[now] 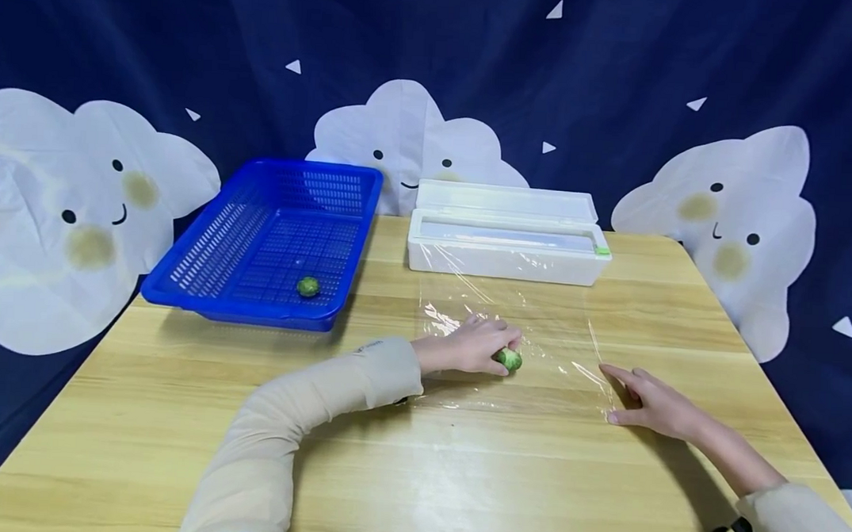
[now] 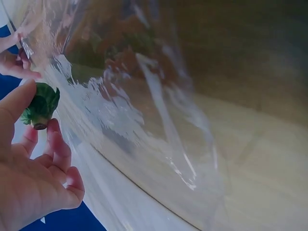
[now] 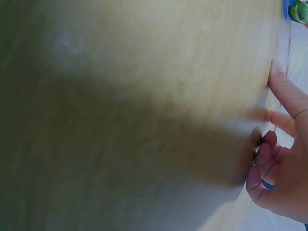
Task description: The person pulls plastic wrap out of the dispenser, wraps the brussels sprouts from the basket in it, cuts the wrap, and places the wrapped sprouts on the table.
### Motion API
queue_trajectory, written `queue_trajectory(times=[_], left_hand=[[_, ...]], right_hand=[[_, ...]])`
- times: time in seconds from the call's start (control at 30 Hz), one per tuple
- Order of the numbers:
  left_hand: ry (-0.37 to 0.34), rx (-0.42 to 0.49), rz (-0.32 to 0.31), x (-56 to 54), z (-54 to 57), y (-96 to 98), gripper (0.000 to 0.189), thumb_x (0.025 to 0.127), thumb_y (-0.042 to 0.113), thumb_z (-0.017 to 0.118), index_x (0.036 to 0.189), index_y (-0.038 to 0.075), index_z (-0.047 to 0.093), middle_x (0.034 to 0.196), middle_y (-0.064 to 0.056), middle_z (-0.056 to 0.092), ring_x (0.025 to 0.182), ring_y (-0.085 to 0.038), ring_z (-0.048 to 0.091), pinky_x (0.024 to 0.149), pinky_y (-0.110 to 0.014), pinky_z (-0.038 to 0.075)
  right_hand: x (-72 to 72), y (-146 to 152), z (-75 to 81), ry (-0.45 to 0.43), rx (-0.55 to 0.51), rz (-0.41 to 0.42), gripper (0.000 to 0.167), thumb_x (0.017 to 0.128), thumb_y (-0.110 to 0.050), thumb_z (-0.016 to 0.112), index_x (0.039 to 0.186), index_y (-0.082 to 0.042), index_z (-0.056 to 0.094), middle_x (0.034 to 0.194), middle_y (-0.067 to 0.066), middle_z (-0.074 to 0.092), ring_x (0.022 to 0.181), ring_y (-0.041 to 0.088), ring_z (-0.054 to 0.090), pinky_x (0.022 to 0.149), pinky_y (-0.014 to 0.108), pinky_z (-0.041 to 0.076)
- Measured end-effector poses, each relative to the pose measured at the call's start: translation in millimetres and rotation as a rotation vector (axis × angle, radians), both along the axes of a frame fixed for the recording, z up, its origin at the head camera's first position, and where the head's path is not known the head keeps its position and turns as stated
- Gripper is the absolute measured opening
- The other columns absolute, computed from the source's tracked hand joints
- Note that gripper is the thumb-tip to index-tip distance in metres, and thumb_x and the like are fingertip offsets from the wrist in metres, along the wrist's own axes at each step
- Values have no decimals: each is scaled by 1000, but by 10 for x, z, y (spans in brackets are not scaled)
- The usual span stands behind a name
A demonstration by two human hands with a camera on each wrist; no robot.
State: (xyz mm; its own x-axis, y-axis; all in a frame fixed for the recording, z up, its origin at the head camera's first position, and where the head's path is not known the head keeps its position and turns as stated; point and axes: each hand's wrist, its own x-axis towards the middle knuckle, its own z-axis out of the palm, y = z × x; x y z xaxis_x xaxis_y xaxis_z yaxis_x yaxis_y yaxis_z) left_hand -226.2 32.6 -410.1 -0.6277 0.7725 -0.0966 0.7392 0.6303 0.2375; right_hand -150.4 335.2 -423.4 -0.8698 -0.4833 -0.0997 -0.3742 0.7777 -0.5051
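Note:
A Brussels sprout (image 1: 510,359), green with a pale cut stem, is pinched between the thumb and fingers of my left hand (image 1: 476,345). It is over the middle of a sheet of clear cling film (image 1: 549,394). The film lies wrinkled and shiny on the table, drawn out from a white cling film box (image 1: 505,263) with its lid up. At the film's right edge is my right hand (image 1: 666,410), index finger and thumb spread apart with tips touching near the edge. Its other fingers are bent in the right wrist view.
A blue plastic basket (image 1: 252,312) stands at the back left with another Brussels sprout (image 1: 308,286) inside. The box has a green piece (image 1: 602,251) at its right end. Behind the wooden table (image 1: 459,482) hangs a dark blue curtain (image 1: 464,37) with cloud prints.

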Motion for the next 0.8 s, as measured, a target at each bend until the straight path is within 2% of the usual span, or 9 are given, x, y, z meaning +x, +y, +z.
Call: queue_trajectory(times=[0.23,0.33,0.53,0.7,0.8], left_hand=[[-20,-38,-18,46,-17,36,37,76,38,70,97,20,46,83,10,46,79,-5,46,80,-27,35],[-38,-35,-15,58,-17,25,39,76,36,71,99,19,45,87,9,48,80,-6,46,76,-25,37],[-87,1,-22,55,-47,-40,52,75,33,74,114,15,44,113,1,55,99,-12,53,82,-26,42],[-107,1,-44,51,-75,-113,59,74,31,74,120,12,43,119,-3,54,107,-16,53,86,-27,44],[-137,7,-35,72,-78,-200,61,74,28,74,123,12,42,124,-4,52,112,-18,51,89,-29,44]], right_hand=[[-13,0,7,3,14,-2,74,78,-32,70,133,6,38,76,2,35,68,8,30,57,24,25],[-8,1,2,-4,17,-4,74,78,-33,69,134,5,38,76,2,35,68,8,29,57,24,25],[3,0,-4,-11,15,4,74,79,-32,69,134,6,37,76,2,34,68,8,29,56,24,25],[-14,6,15,-13,11,17,75,79,-30,69,133,8,36,75,2,34,67,8,28,55,24,25],[-34,2,25,-18,10,28,75,78,-30,69,133,9,36,75,2,34,67,8,28,55,23,25]])
